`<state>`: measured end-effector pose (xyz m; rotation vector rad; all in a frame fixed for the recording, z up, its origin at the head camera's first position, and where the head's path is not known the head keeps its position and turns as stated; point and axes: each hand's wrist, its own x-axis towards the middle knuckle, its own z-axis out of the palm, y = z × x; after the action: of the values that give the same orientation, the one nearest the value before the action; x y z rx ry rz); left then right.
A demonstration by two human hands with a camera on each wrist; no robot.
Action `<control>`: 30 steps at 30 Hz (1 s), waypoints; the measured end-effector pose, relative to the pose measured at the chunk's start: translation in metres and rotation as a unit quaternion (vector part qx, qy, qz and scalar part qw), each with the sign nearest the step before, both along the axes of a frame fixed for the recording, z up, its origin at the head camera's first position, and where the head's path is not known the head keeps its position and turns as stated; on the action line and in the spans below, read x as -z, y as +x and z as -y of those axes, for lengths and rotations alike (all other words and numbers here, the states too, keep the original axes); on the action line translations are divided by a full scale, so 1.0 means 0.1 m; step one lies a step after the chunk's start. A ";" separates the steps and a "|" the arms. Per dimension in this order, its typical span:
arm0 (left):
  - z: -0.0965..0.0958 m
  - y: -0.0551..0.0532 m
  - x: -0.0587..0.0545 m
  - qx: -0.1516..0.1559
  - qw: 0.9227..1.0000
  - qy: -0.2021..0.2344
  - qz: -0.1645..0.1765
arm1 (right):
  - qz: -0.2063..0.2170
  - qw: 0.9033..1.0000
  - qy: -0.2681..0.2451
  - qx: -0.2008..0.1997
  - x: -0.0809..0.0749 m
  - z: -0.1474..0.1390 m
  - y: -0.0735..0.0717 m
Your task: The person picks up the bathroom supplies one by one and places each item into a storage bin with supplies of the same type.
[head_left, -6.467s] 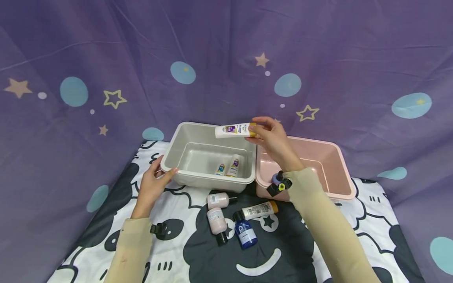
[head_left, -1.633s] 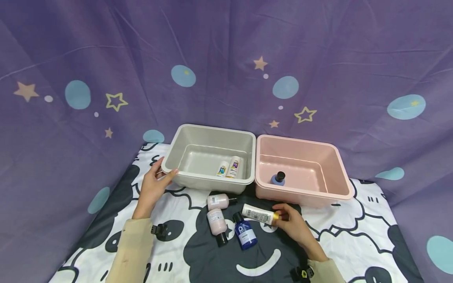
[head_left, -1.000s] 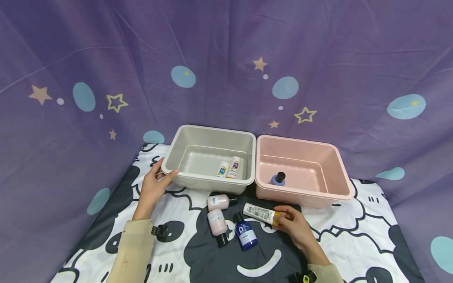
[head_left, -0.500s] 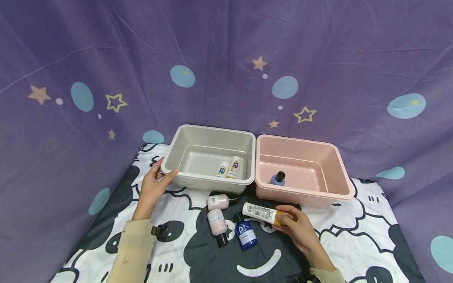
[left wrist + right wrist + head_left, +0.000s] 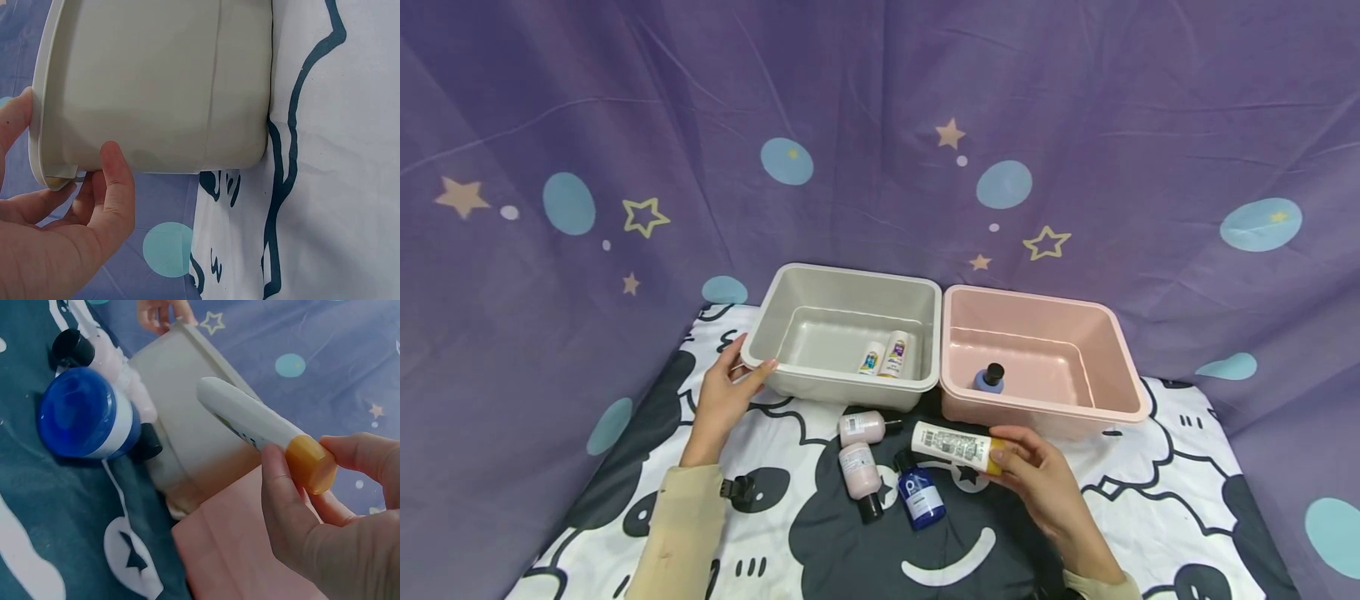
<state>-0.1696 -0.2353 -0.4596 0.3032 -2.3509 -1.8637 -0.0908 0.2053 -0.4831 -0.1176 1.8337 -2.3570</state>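
My right hand [image 5: 1041,479] pinches the yellow cap of a white tube [image 5: 952,444], printed side up, over the cloth in front of the pink bin [image 5: 1045,408]. The right wrist view shows the tube [image 5: 250,415] with fingers and thumb around its cap, raised above the cloth. At the left, my left hand [image 5: 724,404] grips the near left corner of the grey bin [image 5: 842,385], thumb on the rim and fingers beneath it, as the left wrist view also shows. Two small white tubes [image 5: 895,354] lie inside the grey bin. A bluish bottle [image 5: 990,380] with a black cap stands in the pink bin.
On the dark patch of the patterned cloth [image 5: 850,567] lie two pale pink bottles [image 5: 861,469] with black caps and a dark blue bottle [image 5: 921,497]. The two bins stand side by side against a purple backdrop [image 5: 880,125].
Earlier my right hand held another white tube over the grey bin. Since then it has gripped the tube lying on the cloth and raised it slightly. The left hand stays on the grey bin.
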 end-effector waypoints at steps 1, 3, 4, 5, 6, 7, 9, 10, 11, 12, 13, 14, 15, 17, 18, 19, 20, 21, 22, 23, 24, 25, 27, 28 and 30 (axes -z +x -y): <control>0.00 0.00 0.00 0.000 1.000 0.001 0.000 | -0.002 1.000 -0.002 -0.001 -0.02 0.00 0.00; 0.00 0.00 0.00 -0.001 1.000 0.002 0.001 | -0.005 1.000 -0.002 0.000 -0.06 0.01 0.00; 0.00 0.00 0.00 0.000 1.000 0.002 0.000 | -0.008 1.000 -0.003 -0.001 -0.07 0.01 0.00; 0.00 0.00 0.00 0.000 1.000 0.003 0.000 | -0.009 1.000 -0.004 0.000 -0.10 0.01 -0.01; 0.00 0.00 0.00 0.001 1.000 0.004 0.000 | -0.010 1.000 -0.005 0.001 -0.12 0.01 -0.01; 0.00 0.00 0.00 0.001 1.000 0.004 0.000 | -0.013 1.000 -0.005 0.002 -0.14 0.01 -0.02; 0.00 0.00 0.00 0.001 1.000 0.003 0.002 | -0.022 1.000 -0.006 0.000 -0.19 0.01 -0.03; 0.00 0.00 0.00 0.001 1.000 0.003 0.002 | -0.027 1.000 -0.007 -0.001 -0.22 0.01 -0.05; 0.00 0.00 0.00 0.001 1.000 0.004 0.003 | -0.031 1.000 -0.006 0.000 -0.25 0.02 -0.06; 0.00 0.00 0.00 0.001 1.000 0.003 0.003 | -0.036 0.999 -0.006 -0.001 -0.27 0.02 -0.07; 0.00 0.00 0.00 0.001 1.000 0.002 0.003 | -0.041 0.999 -0.006 -0.002 -0.30 0.02 -0.08; 0.00 0.00 0.00 0.001 1.000 0.002 0.002 | -0.044 0.999 -0.006 -0.003 -0.33 0.02 -0.10; 0.01 0.00 0.00 0.002 1.000 0.002 0.002 | -0.047 0.999 -0.008 -0.004 -0.36 0.02 -0.11; 0.01 0.00 0.00 0.002 1.000 0.001 0.001 | -0.054 0.998 -0.012 -0.007 -0.42 0.03 -0.15; 0.01 0.00 0.00 0.002 1.000 0.001 0.001 | -0.058 0.998 -0.015 -0.009 -0.45 0.04 -0.17; 0.01 0.00 0.01 0.002 1.000 0.000 0.001 | -0.061 0.998 -0.018 -0.010 -0.48 0.04 -0.19; 0.01 0.00 0.01 0.002 1.000 -0.001 0.001 | -0.060 0.998 -0.019 -0.009 -0.51 0.05 -0.21; 0.01 0.00 0.01 0.002 1.000 -0.001 0.001 | -0.061 0.998 -0.022 -0.008 -0.55 0.06 -0.24; 0.01 0.00 0.01 0.002 1.000 -0.002 0.001 | -0.061 0.998 -0.022 -0.004 -0.59 0.07 -0.27; 0.01 0.00 0.01 0.001 1.000 -0.002 0.000 | -0.058 0.998 -0.024 0.000 -0.62 0.08 -0.31; 0.01 0.00 0.01 0.001 1.000 -0.002 0.000 | -0.054 0.998 -0.025 0.005 -0.66 0.09 -0.34; 0.01 0.00 0.01 0.001 1.000 -0.002 0.001 | -0.050 0.998 -0.026 0.009 -0.69 0.10 -0.38; 0.01 0.00 0.01 0.002 1.000 -0.001 0.002 | -0.045 0.998 -0.030 0.017 -0.76 0.13 -0.45; 0.01 0.00 0.01 0.002 1.000 0.000 0.002 | -0.042 0.998 -0.032 0.019 -0.79 0.15 -0.48; 0.01 0.00 0.01 0.003 1.000 0.001 0.002 | -0.041 0.998 -0.035 0.018 -0.85 0.19 -0.56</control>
<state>-0.1694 -0.2362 -0.4607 0.3023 -2.3553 -1.8698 -0.1464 0.1867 -0.3979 -0.1922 1.8024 -2.4780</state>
